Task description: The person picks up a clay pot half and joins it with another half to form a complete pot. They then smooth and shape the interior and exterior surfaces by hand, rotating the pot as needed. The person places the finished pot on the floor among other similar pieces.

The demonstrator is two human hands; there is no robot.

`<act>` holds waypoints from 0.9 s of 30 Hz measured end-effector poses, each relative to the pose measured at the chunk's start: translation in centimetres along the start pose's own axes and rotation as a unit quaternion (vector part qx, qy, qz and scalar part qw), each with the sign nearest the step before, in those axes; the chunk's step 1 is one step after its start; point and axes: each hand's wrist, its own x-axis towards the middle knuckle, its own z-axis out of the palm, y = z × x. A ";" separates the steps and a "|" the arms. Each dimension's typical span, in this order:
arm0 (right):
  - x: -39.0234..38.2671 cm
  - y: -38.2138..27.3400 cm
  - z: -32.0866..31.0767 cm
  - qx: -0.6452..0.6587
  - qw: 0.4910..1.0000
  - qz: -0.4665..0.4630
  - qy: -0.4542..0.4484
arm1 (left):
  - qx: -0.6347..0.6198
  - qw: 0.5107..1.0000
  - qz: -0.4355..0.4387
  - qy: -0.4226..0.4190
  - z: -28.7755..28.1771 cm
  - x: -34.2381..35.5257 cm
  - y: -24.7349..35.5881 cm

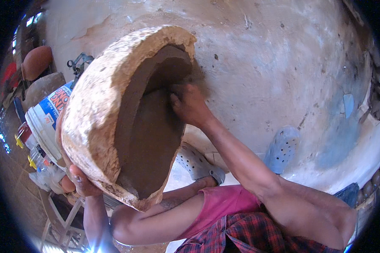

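Note:
A big, pale, chalky plaster mold [93, 99] with a curved outer wall is propped on its side in front of me, its hollow turned to the right. A layer of smooth dark wet clay [150, 135] lines its inside. My left hand [84, 181] grips the mold's outer lower left edge, thumb showing, with the other fingers hidden behind it. Inside the hollow, by the far right side, my right hand [188, 103] is curled against the clay. Shadow hides its fingertips, so whatever they may hold cannot be made out.
To the left stand a white and blue paint bucket [44, 126], a rounded brown clay pot [37, 62] and several plastic bottles [40, 162]. Grey perforated clogs [283, 147] are on my feet. A pale, stained floor [257, 71] spreads to the right.

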 end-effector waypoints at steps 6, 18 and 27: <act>0.0 -1.4 1.0 0.050 0.999 0.001 0.005 | 0.279 0.946 0.067 0.151 -0.1 -0.5 1.1; -0.5 -7.1 2.2 0.138 0.986 -0.086 -0.034 | 0.117 0.990 0.059 0.050 0.8 1.1 1.7; -0.3 -11.6 0.3 0.248 0.942 -0.175 -0.145 | 0.019 0.999 0.031 -0.026 3.2 2.9 1.2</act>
